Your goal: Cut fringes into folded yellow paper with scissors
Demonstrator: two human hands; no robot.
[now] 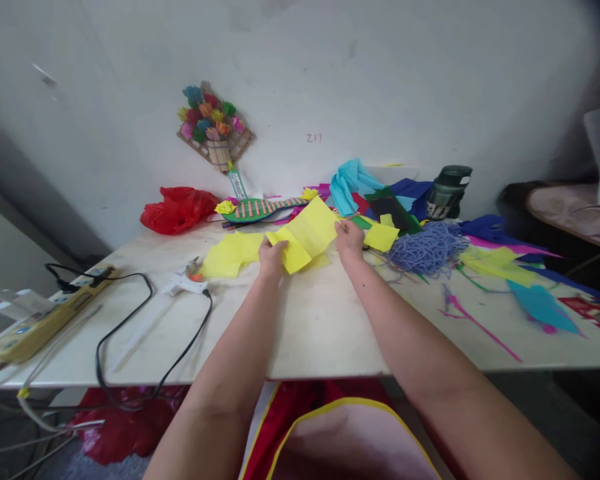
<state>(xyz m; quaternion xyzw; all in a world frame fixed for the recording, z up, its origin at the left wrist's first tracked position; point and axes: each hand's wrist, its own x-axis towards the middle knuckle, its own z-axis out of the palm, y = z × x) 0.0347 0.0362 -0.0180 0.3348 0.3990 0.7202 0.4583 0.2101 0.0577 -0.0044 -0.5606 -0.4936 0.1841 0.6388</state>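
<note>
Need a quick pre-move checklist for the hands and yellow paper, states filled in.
1. Left hand gripping the folded yellow paper sheet: ok.
2. Right hand holding the sheet's other side: ok.
3. Tangled blue-violet yarn pile apart from both hands: ok.
4. White glue gun with black cord well away from paper: not ok; loose yellow paper lies right by its nozzle.
5. Glue gun cold: cannot tell.
6. Long beige power strip switched off: cannot tell.
</note>
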